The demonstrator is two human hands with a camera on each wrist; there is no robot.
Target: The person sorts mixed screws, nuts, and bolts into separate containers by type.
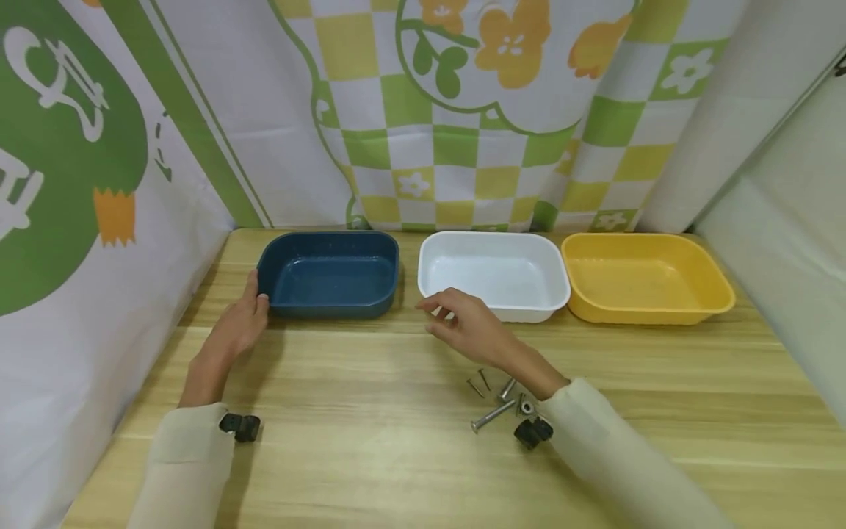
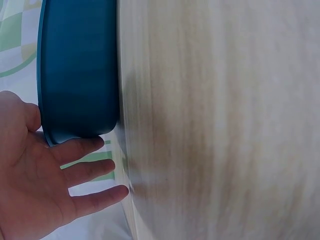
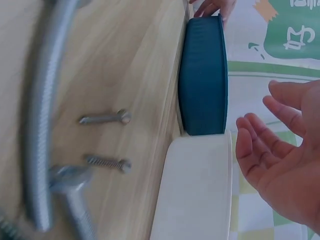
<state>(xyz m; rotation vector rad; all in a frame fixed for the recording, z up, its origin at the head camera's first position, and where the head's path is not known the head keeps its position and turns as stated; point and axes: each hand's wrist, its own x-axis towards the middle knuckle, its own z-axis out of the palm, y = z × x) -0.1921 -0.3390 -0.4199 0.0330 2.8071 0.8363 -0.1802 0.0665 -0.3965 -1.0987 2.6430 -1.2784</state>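
A dark blue plastic bin (image 1: 330,311) stands at the left of the row. Against its left end rests my left hand (image 1: 234,327); the left wrist view shows the thumb (image 2: 32,117) at the rim and the other fingers fairly straight beside the end wall. My right hand (image 1: 471,327) hovers before the white bin (image 1: 529,316), fingers loosely bent around nothing. Below that hand lie two small screws (image 1: 475,388), a long bolt (image 1: 493,416), another bolt (image 1: 507,389) and a nut-like metal piece (image 1: 526,406), partly near the right wrist's camera.
A yellow bin (image 1: 648,317) sits at the right end, close against the white one. All three bins line the back of the wooden table (image 1: 357,441). Behind them hangs a patterned cloth (image 1: 456,147); white sheeting (image 1: 793,250) encloses the right side.
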